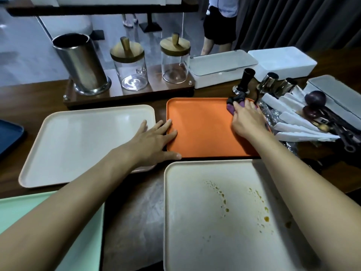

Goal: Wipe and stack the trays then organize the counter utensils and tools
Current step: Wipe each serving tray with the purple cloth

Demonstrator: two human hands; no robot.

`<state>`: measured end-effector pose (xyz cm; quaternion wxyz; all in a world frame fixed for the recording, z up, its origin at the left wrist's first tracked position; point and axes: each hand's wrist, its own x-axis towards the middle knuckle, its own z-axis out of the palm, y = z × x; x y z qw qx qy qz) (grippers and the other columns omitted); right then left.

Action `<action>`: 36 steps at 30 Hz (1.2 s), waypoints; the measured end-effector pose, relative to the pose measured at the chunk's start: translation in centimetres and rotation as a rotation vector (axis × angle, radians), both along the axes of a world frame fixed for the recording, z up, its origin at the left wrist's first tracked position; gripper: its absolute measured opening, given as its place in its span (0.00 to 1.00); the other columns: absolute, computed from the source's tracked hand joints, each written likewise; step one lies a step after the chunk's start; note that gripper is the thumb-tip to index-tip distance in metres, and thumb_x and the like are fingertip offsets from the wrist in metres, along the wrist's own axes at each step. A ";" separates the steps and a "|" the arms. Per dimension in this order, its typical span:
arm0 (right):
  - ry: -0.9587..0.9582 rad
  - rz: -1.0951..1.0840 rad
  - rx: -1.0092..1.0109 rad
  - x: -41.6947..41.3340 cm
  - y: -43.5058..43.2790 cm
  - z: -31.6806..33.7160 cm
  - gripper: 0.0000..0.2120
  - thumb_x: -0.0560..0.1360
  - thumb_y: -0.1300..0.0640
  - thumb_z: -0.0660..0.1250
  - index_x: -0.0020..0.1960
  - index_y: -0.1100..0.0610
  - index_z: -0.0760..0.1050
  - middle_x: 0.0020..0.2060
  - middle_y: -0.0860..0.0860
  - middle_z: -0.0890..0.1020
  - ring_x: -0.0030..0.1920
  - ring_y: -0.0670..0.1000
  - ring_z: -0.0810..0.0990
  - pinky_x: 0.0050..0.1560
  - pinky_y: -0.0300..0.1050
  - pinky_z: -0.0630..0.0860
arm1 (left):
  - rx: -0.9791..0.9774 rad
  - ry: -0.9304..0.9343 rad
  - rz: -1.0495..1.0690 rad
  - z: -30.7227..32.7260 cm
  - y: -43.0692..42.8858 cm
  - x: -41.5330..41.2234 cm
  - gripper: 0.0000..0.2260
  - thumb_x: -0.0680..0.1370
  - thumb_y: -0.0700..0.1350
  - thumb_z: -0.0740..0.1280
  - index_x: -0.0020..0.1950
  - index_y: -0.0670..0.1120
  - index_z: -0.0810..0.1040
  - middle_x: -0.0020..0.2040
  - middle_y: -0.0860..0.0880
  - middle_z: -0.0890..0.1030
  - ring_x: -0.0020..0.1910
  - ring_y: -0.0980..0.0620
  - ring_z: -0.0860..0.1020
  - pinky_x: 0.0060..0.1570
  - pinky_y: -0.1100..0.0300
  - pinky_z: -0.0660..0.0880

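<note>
The orange tray looks light, stiff and slippery, best held at its edge. The left hand lies spread flat there; the right hand presses a soft cloth far right

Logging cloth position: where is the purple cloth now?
In the head view, the purple cloth lies under the right hand at the orange tray's far right corner, beside the black tamper.
</note>
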<state>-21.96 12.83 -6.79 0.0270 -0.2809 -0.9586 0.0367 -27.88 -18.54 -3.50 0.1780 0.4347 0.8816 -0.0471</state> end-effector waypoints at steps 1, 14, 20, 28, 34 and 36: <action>-0.005 0.000 -0.009 -0.2 -0.1 0.1 0.25 0.83 0.53 0.53 0.80 0.54 0.60 0.79 0.63 0.58 0.79 0.62 0.56 0.78 0.56 0.52 | 0.002 0.000 -0.001 -0.1 0.0 0.0 0.41 0.77 0.72 0.55 0.84 0.54 0.50 0.84 0.48 0.40 0.83 0.48 0.42 0.78 0.38 0.40; 0.101 0.582 -0.366 2.3 -11.1 2.0 0.19 0.83 0.58 0.61 0.73 0.48 0.73 0.72 0.48 0.73 0.72 0.54 0.70 0.69 0.45 0.67 | 0.085 0.017 0.069 -0.3 -0.1 0.8 0.38 0.78 0.70 0.57 0.83 0.53 0.55 0.84 0.48 0.44 0.83 0.46 0.42 0.78 0.40 0.41; 0.224 0.576 -0.515 6.5 -10.3 5.6 0.22 0.83 0.60 0.61 0.73 0.45 0.72 0.76 0.50 0.67 0.76 0.50 0.65 0.73 0.37 0.58 | 0.423 0.141 0.210 -0.6 -1.5 5.3 0.30 0.80 0.63 0.64 0.79 0.52 0.67 0.81 0.48 0.63 0.81 0.45 0.56 0.77 0.48 0.54; 0.154 0.817 -0.553 17.0 -11.5 6.0 0.22 0.84 0.57 0.60 0.75 0.40 0.68 0.77 0.45 0.63 0.78 0.46 0.59 0.77 0.41 0.58 | 0.635 -0.086 0.582 -0.3 -5.7 19.3 0.30 0.78 0.65 0.56 0.79 0.58 0.67 0.79 0.59 0.65 0.79 0.58 0.59 0.76 0.52 0.63; 0.036 0.952 -0.391 18.8 -13.2 3.0 0.21 0.84 0.58 0.58 0.76 0.47 0.68 0.79 0.49 0.62 0.79 0.52 0.59 0.74 0.43 0.57 | 0.581 -0.232 0.756 0.2 -7.3 26.7 0.40 0.76 0.62 0.71 0.81 0.61 0.51 0.73 0.70 0.47 0.73 0.68 0.42 0.74 0.68 0.40; 0.007 0.962 -0.319 19.0 -13.5 2.0 0.21 0.85 0.57 0.57 0.78 0.48 0.65 0.80 0.53 0.60 0.79 0.54 0.56 0.77 0.45 0.54 | 0.558 -0.236 0.706 -0.8 -7.7 27.5 0.50 0.69 0.72 0.71 0.80 0.62 0.45 0.76 0.69 0.45 0.76 0.67 0.38 0.78 0.60 0.35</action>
